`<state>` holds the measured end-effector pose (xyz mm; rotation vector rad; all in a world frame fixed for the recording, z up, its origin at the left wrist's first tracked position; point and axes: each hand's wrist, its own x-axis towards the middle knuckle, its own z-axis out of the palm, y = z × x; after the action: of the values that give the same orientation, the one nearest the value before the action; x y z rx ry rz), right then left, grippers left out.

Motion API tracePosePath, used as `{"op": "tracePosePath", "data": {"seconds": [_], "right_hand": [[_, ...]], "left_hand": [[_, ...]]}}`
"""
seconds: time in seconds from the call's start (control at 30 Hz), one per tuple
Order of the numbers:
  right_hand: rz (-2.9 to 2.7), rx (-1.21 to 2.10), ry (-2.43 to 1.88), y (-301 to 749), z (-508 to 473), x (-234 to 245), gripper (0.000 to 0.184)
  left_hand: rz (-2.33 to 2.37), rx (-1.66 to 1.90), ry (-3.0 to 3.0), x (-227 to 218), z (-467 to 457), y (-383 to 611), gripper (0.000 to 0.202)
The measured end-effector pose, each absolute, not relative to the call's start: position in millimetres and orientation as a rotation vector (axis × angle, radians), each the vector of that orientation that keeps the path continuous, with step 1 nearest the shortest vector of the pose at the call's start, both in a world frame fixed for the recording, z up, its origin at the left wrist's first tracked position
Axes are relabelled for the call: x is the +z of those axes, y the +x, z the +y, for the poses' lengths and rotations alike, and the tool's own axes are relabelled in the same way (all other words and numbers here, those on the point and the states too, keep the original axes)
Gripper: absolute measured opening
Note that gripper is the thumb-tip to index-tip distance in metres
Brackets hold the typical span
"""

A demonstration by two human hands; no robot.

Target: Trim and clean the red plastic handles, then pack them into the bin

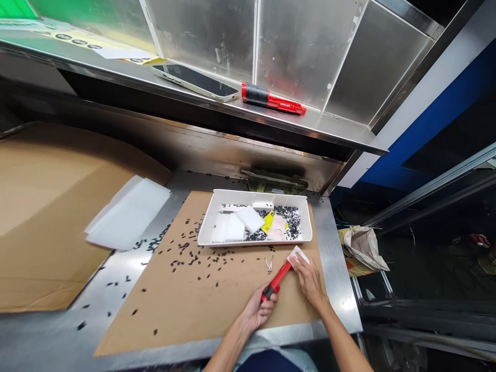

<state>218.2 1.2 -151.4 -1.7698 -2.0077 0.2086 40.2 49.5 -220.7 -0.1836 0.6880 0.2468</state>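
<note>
My left hand (pixel 259 309) is wrapped round the black end of a red-and-black, torch-shaped tool (pixel 279 276), which slants up to the right. At its far red end, my right hand (pixel 309 280) presses a white pad (pixel 297 253) against it with closed fingers; whether the pad is foam or cloth I cannot tell. Just left of the tool lies a small metal clipper (pixel 268 264) on the brown cardboard sheet (pixel 232 305). Beyond both hands stands a white tray (pixel 205 227) with many small black pieces, white foam pads (pixel 251 219), a yellow card (pixel 268 221) and a pinkish pad (pixel 277 227).
Small black pieces (pixel 186 253) are scattered over the cardboard and metal table (pixel 343 279). White sheets (pixel 127 212) lie on a large carton (pixel 50 217) at left. The shelf (pixel 341 126) bears a phone (pixel 197 81) and a similar red-and-black tool (pixel 271 98). An open bag (pixel 362 248) stands at right.
</note>
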Motion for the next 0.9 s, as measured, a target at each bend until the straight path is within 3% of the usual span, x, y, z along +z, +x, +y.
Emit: {"op": "tracePosePath", "data": {"seconds": [0.47,0.9], "right_hand": [[-2.192,0.261,-1.719,205.3,-6.0,-144.1,0.043],[-1.934,0.261,-1.93,212.1,-6.4,-151.8,0.05]], "left_hand": [[0.822,0.277,-0.065,-211.2,46.3,45.9,0.033],[0.934,0.324,0.156,-191.7,37.8,52.8,0.036]]}}
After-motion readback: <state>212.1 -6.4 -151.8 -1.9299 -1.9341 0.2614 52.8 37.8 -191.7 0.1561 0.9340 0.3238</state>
